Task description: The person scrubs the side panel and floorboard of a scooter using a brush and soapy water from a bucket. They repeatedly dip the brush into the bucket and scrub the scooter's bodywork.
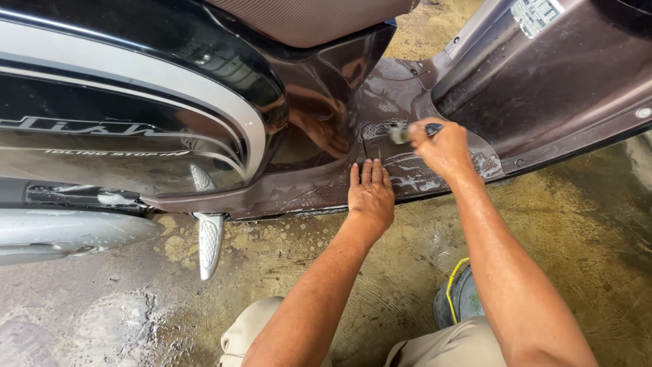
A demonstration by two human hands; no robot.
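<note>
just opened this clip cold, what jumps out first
A glossy brown scooter body fills the top of the view, its soapy footboard at centre. The right hand grips a small brush on the suds, and the left hand lies flat beside it.

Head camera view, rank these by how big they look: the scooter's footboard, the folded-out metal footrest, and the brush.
1. footboard
2. footrest
3. brush, mostly hidden in the right hand, so its full size is unsure.

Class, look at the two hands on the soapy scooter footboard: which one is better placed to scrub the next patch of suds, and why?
Probably the right hand: it already grips the small brush over the suds on the brown footboard. The left hand lies flat and empty on the panel edge.
</note>
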